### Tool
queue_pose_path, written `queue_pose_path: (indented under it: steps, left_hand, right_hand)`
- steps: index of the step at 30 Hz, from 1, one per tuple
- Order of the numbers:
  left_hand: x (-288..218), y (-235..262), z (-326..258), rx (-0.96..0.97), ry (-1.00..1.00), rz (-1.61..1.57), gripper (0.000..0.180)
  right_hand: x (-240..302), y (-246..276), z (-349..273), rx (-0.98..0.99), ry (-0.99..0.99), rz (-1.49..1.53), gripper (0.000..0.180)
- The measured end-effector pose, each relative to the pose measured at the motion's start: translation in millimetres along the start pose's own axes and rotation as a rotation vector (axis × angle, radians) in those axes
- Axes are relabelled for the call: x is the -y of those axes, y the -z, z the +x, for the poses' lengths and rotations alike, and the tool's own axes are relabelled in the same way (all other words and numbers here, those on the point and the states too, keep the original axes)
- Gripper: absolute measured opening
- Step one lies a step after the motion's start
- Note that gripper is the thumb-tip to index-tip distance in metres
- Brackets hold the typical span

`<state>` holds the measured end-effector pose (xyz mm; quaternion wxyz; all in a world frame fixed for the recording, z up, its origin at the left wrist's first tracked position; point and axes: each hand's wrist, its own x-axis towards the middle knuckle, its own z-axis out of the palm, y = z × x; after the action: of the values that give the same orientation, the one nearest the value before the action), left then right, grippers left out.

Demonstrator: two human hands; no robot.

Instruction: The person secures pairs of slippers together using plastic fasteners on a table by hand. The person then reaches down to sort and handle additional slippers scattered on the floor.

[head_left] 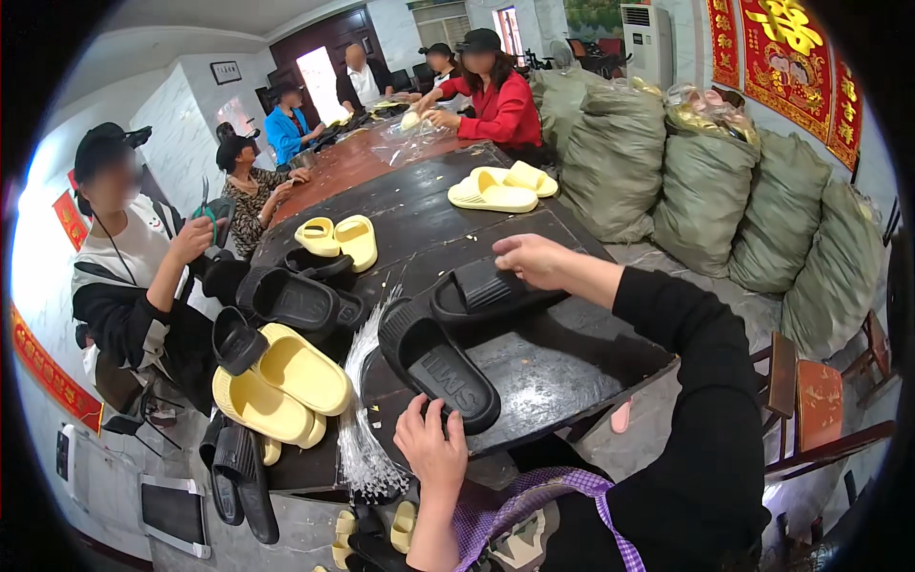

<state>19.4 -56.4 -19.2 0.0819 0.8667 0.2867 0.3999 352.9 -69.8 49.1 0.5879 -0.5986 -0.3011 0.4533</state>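
A pair of black slippers lies on the dark table in front of me: the nearer black slipper points away from me, and the other black slipper sits just beyond it. Beside the nearer one's heel, my left hand rests over the table edge, fingers apart and holding nothing visible. Above the farther slipper's strap is my right hand, its fingers curled together in a pinch; whatever is between them is too small to see. A bundle of thin clear plastic strings lies left of the slippers.
Yellow slippers and more black slippers are piled on the left, with another yellow pair at the far edge. A co-worker on the left holds scissors. Large stuffed sacks line the right; a wooden chair stands nearby.
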Motion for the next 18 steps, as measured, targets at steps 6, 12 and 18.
queue_pose_path:
  steps: [6,12,18]
  left_hand:
    - [-2.8,0.8,1.6,-0.009,-0.014,0.009,0.025]
    - [4.5,6.6,22.0,0.071,0.041,-0.125,0.031]
    - [9.4,0.0,85.4,-0.017,0.004,0.101,0.047]
  right_hand:
    - [-45.3,3.3,-28.3,-0.161,0.451,-0.519,0.057]
    - [-56.7,4.5,-33.3,-0.17,0.752,-1.249,0.048]
    - [-34.2,-12.2,-35.8,-0.274,0.645,-1.076,0.036]
